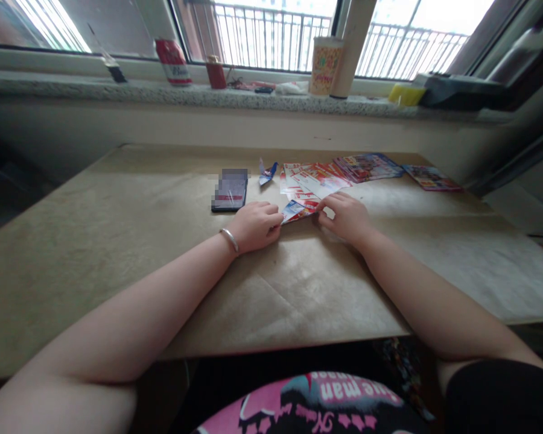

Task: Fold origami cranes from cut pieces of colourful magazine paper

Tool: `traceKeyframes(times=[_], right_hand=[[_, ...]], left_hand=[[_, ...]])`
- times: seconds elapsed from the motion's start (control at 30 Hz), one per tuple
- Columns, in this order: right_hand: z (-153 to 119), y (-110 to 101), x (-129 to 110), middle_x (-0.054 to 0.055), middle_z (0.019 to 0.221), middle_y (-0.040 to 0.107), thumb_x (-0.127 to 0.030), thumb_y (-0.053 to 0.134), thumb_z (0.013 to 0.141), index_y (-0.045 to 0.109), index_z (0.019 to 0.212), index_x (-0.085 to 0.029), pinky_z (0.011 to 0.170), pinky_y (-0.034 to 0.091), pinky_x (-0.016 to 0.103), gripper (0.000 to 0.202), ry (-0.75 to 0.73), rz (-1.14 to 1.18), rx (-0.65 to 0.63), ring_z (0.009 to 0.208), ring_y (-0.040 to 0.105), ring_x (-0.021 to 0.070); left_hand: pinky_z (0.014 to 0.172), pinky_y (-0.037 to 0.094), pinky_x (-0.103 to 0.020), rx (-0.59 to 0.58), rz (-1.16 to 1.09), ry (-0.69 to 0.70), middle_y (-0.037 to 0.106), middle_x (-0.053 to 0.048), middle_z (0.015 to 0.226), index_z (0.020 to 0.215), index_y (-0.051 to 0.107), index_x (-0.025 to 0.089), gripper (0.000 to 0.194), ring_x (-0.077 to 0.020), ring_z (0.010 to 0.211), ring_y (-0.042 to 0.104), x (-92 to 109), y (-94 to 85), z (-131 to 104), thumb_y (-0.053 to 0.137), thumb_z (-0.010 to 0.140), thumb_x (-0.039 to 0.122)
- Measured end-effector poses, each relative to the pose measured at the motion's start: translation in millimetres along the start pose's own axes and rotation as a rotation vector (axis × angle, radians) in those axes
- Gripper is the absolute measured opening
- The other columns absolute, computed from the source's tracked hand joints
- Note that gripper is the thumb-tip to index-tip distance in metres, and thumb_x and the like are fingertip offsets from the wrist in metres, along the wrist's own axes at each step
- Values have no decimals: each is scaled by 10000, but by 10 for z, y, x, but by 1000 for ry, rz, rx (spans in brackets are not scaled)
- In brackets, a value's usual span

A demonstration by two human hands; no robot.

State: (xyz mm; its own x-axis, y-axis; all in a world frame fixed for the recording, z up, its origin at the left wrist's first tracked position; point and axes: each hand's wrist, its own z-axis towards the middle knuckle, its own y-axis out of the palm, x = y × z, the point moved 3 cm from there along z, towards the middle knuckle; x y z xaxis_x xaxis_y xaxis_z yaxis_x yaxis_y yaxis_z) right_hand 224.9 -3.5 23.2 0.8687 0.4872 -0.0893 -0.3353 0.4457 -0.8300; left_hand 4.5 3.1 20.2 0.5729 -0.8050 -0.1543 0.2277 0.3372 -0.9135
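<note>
Pinching opposite ends, left hand (256, 228) and right hand (347, 218) hold the printed paper (294, 211) crosswise between their fingers.

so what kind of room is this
Probably a room in a home, perhaps an upper-floor flat: a covered table faces windows with a railing outside, and the stone sill holds everyday clutter like a drink can and a patterned paper cup.
</note>
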Motion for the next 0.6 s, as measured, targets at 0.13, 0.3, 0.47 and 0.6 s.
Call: traceKeyframes(times=[0.13, 0.3, 0.47, 0.6], right_hand=[[-6, 1, 32, 45, 908, 718, -221, 563, 819, 687, 841, -229, 746, 466, 315, 127, 44, 1, -22, 889, 636, 220], [-7, 16, 42, 37, 948, 716, -245, 533, 855, 700, 894, -240, 724, 454, 295, 172, 101, 28, -73, 887, 636, 199], [-12, 78, 54, 41, 950, 728, -288, 515, 873, 701, 942, -239, 723, 460, 303, 204, 143, 82, -188, 852, 645, 198], [4, 144, 60, 63, 994, 725, -340, 535, 878, 705, 962, -229, 835, 477, 340, 220, 139, 118, -228, 977, 635, 234]], left_hand=[[660, 427, -303, -11, -75, 33, 629, -67, 783, 729, 623, 178, 168, -188, 751, 555, 12, -12, -7, 497, 836, 208], [763, 479, -290, -29, -342, 126, 660, -77, 861, 795, 660, 167, 265, -173, 819, 586, 56, -33, -4, 463, 920, 293], [951, 478, -366, 14, -417, 12, 648, -93, 1170, 1083, 681, 211, 265, -205, 1066, 599, -14, 25, -8, 487, 923, 296], [1114, 351, -468, -73, -350, -113, 433, -130, 1480, 1379, 500, 206, 517, -288, 1355, 412, -92, 71, -10, 545, 876, 315]])
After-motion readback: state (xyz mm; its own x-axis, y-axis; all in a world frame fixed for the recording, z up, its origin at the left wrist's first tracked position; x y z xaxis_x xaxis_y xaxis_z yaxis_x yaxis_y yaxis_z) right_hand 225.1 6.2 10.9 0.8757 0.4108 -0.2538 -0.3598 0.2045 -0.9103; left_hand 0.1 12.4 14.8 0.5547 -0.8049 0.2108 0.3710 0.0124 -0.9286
